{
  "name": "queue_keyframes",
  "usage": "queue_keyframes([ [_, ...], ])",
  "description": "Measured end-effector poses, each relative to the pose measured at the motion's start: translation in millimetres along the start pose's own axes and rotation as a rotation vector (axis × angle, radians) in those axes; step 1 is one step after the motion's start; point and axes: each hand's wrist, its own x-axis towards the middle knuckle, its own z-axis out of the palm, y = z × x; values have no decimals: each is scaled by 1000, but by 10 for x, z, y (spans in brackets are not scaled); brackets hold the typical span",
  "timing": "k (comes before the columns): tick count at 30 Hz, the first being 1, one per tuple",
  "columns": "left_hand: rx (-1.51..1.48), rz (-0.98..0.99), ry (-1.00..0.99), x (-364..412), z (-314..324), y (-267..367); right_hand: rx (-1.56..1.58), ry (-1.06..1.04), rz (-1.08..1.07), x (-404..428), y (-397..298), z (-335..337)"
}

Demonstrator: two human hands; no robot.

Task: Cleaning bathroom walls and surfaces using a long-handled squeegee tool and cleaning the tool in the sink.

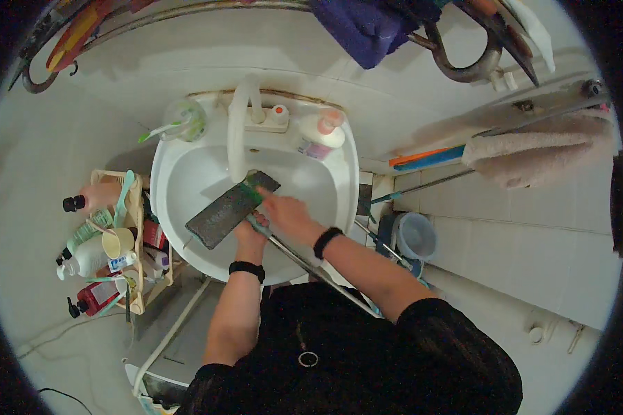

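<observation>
A dark, flat mop head (223, 215) lies tilted over the white washbasin (316, 179), under the white faucet (237, 135). My left hand (253, 228) is closed round the handle's teal joint beside the mop head. From there the metal mop handle (316, 272) slants down to the right, past my body. My right hand (285, 211) reaches over the mop head's upper right part with a finger extended onto a green patch. Whether it pinches anything there cannot be made out.
A pump bottle (322, 135) and a clear container with a green-handled brush (184, 122) stand on the basin's rim. Left is a rack (140, 249) of bottles and cups. Right are a blue-grey bucket (416, 236) and a hanging towel (535, 150). Cloths hang from a rail above.
</observation>
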Motion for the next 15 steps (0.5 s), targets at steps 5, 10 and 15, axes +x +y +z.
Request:
queue_keyframes([
  [5, 162, -75, -3, -67, 389, -26, 96, 50, 65, 84, 77, 46],
  [10, 42, 179, 311, -116, 681, 5, 79, -20, -66, -137, -297, -3],
  [15, 115, -51, 118, -185, 446, 62, 18, 107, 105, 290, 375, 117],
])
